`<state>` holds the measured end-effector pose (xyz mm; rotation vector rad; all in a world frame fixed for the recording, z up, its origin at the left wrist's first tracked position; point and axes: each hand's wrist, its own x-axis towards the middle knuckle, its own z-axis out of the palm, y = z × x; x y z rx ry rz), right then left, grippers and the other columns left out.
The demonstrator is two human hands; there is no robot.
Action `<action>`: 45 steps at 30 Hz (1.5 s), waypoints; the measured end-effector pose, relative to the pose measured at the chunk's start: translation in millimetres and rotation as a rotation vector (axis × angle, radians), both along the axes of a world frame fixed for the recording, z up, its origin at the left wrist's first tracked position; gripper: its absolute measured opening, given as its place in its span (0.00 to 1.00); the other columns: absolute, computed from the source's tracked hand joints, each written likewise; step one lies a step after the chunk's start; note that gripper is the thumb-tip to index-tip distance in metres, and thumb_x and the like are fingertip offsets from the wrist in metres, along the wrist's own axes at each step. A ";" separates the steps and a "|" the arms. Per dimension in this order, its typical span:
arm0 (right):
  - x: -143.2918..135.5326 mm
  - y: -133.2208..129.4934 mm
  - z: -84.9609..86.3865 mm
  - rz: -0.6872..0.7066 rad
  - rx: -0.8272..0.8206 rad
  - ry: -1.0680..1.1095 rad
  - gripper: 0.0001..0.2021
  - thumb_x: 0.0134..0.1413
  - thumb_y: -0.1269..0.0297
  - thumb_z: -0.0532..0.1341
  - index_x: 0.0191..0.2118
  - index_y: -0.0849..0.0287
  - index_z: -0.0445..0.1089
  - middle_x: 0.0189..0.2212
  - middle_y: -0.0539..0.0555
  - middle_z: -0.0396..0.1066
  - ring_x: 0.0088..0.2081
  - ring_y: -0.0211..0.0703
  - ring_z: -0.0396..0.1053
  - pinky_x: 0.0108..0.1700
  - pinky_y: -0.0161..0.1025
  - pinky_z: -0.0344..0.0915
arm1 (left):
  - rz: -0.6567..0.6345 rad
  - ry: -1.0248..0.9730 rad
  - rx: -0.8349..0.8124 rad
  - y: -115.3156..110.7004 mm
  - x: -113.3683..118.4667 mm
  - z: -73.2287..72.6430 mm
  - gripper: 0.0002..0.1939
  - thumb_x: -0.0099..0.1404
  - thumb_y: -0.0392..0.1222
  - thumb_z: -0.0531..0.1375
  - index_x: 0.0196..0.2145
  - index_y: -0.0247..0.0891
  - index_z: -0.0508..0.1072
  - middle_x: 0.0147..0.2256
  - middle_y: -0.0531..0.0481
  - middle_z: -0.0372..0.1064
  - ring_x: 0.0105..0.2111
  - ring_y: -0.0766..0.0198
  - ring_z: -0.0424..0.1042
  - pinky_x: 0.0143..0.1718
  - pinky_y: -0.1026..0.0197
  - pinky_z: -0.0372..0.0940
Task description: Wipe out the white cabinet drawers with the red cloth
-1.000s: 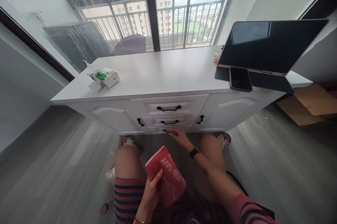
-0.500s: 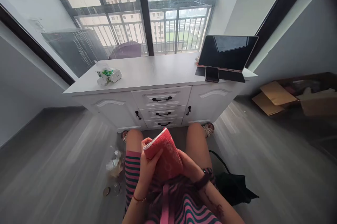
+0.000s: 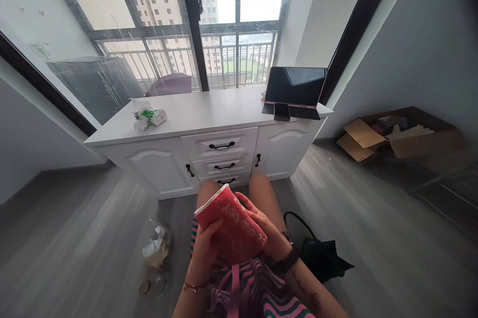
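Observation:
A folded red cloth with a white edge (image 3: 233,226) is held over my lap, above a striped pink and green garment (image 3: 276,290). My left hand (image 3: 207,240) grips its left side, thumb on top and the other fingers hidden beneath. On the right side, my right hand (image 3: 263,223) lies along the cloth's edge with its fingers stretched out and somewhat apart; its thumb is hidden.
Ahead stands a white cabinet (image 3: 220,128) bearing a tissue pack (image 3: 151,116), a tablet (image 3: 297,86) and a phone (image 3: 282,111). An open cardboard box (image 3: 414,141) is at right, a dark bag (image 3: 323,258) beside my leg, crumpled litter (image 3: 157,248) on the floor at left.
The right hand's fingers have come out further along the cloth's edge and spread. The cloth is turned a little and shows more of its right part. The head view has shifted, and my legs are closer together.

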<state>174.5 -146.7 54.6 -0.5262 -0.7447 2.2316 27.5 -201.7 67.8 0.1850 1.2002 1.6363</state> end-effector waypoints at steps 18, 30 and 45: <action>-15.2 -3.7 -3.9 0.035 0.403 -0.236 0.28 0.46 0.65 0.68 0.56 0.56 0.66 0.47 0.53 0.71 0.50 0.50 0.67 0.53 0.44 0.62 | -0.212 0.195 0.089 27.4 -1.4 4.0 0.33 0.50 0.44 0.69 0.54 0.43 0.69 0.53 0.43 0.68 0.46 0.52 0.72 0.45 0.58 0.67; -21.0 24.5 -47.6 -0.025 0.282 -0.295 0.28 0.41 0.63 0.70 0.52 0.56 0.67 0.47 0.53 0.71 0.51 0.51 0.67 0.54 0.45 0.61 | -0.042 0.049 0.046 49.8 -9.0 -22.9 0.36 0.53 0.41 0.68 0.58 0.52 0.61 0.50 0.48 0.71 0.46 0.56 0.74 0.45 0.60 0.69; -36.1 39.1 -84.8 -0.181 0.095 -0.258 0.24 0.42 0.62 0.70 0.47 0.56 0.68 0.46 0.54 0.73 0.49 0.49 0.70 0.52 0.45 0.63 | -0.217 -0.185 -0.194 67.3 -5.9 -63.4 0.25 0.54 0.36 0.67 0.49 0.32 0.69 0.43 0.37 0.75 0.42 0.50 0.76 0.44 0.55 0.71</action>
